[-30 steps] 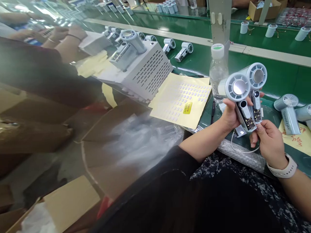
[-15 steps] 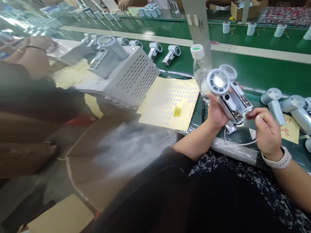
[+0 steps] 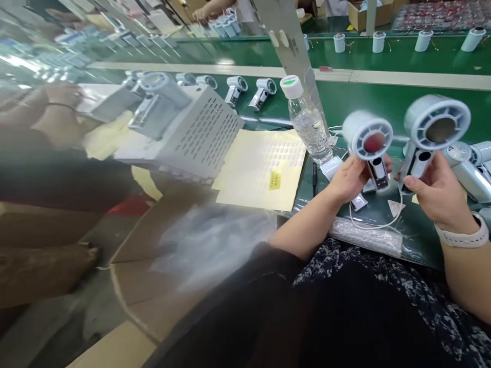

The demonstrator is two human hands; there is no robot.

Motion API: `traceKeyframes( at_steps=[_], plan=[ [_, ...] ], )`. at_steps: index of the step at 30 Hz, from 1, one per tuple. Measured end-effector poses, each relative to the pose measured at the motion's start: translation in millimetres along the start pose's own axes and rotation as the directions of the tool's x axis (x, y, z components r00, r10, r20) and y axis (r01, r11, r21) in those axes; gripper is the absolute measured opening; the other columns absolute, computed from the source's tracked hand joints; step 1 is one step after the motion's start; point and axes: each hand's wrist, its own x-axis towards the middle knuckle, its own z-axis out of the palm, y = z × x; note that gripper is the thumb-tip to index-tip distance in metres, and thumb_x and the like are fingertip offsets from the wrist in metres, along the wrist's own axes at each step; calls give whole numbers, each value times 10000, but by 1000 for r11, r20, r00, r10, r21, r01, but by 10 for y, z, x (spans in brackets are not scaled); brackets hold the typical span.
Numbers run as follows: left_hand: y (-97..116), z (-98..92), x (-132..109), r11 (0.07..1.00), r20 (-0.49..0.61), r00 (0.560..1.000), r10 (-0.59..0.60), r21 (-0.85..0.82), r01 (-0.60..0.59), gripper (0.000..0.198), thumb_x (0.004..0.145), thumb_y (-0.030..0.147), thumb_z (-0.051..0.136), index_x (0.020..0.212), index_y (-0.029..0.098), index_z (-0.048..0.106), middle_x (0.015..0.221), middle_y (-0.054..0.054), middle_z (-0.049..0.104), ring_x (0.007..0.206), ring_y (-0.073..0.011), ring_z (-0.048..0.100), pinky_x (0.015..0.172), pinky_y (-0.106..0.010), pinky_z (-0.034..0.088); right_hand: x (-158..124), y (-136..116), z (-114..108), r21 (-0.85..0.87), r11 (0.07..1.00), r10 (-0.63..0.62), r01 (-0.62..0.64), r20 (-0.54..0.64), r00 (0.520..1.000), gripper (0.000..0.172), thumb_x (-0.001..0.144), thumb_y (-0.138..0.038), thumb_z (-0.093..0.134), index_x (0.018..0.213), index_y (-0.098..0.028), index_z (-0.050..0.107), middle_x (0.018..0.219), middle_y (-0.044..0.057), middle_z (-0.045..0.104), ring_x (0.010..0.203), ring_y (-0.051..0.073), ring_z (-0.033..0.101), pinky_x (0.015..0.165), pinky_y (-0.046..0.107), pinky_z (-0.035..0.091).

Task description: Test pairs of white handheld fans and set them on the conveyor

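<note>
Though capped, water bottle (image 3: 309, 128) near hand (image 3: 345, 179)

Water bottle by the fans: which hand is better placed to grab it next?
Left, probably: the left hand is nearer the water bottle, though it holds a white handheld fan. The right hand is farther off, holding a second handheld fan.

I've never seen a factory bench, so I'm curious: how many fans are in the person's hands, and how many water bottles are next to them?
Fans: 2, one in the left hand, the other in the right hand
Water bottle: 1
Total: 3
</note>
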Motion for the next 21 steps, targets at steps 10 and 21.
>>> traceKeyframes(
  at_steps=[10, 21],
  plan=[
    [-42, 182, 57, 984, 96, 989, -115, -125, 127, 794, 643, 374, 1076, 1192, 253, 515, 1080, 21, 704, 889, -148, 707, 888, -379, 606, -1, 22, -47, 63, 985, 170, -160, -210, 963, 395, 719, -345, 978, 1072, -272, 815, 989, 41, 843, 761, 244, 771, 788, 490, 763],
    [-127, 157, 119, 987, 257, 961, -100, -95, 129, 765, 712, 514, 1117, 1116, 250, 525, 1004, 28, 734, 894, -169, 759, 934, -414, 649, 5, -39, 27, 81, 990, 134, -117, -252, 959, 291, 718, -319, 923, 983, -255, 820, 902, 47, 788, 863, 300, 812, 867, 582, 784]
  ],
)
